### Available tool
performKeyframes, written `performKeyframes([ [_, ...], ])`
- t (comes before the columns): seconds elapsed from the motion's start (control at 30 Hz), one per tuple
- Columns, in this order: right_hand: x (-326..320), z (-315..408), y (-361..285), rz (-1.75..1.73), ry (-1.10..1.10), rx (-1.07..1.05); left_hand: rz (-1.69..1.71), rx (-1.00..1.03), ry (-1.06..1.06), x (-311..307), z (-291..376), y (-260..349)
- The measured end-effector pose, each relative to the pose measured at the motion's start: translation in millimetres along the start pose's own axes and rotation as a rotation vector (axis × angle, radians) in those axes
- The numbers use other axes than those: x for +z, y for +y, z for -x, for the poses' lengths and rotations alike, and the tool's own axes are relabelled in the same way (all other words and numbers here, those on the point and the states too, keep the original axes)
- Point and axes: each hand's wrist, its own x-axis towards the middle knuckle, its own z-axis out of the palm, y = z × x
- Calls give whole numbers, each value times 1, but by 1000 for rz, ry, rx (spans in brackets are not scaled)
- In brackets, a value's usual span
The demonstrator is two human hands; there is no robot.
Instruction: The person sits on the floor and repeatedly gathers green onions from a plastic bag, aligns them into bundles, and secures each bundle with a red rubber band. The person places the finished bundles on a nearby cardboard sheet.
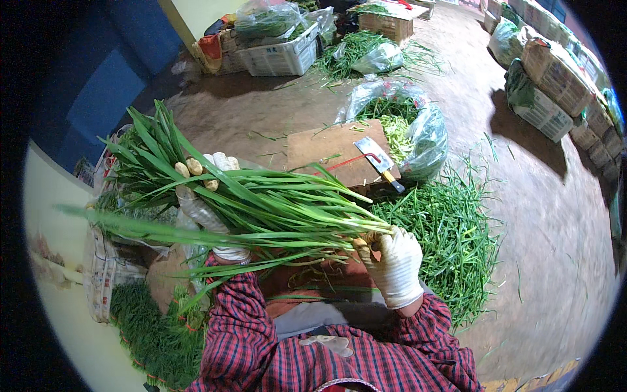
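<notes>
A bunch of long, flat-leaved greens (pixel 274 196), green garlic or chives by the look, lies across my lap area with pale stem ends to the right. My left hand (pixel 208 191), in a soiled white glove, is wrapped around its leafy part. My right hand (pixel 392 262), also gloved, pinches pale stems at the other end; its fingertips are partly hidden. Thin roots (pixel 318 274) hang below the bunch. Beyond it, a cleaver (pixel 374 154) with a yellow-and-black handle rests on a wooden board (pixel 313 142), beside a red hooked strip (pixel 343 165).
A plastic bag (pixel 431 132) of trimmed stems stands behind the board. Loose greens (pixel 441 230) are heaped on the floor at right. Feathery herb bundles (pixel 152 328) with red ties lie lower left. A white crate (pixel 279 58) stands at the back; stacked baskets (pixel 558 68) line the right.
</notes>
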Motion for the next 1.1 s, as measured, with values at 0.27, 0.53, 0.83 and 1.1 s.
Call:
performKeyframes([
  [0.27,-34,29,27,-18,-50,224,54,-85,30,-14,-11,2],
  [0.53,-1,99,156,23,-153,789,311,-326,-84,-45,-30,30],
  [0.83,-9,130,242,-807,114,1198,371,-378,-150,-128,-42,87],
  [1.1,-33,96,241,-1133,192,1025,186,-363,-129,-163,-39,83],
])
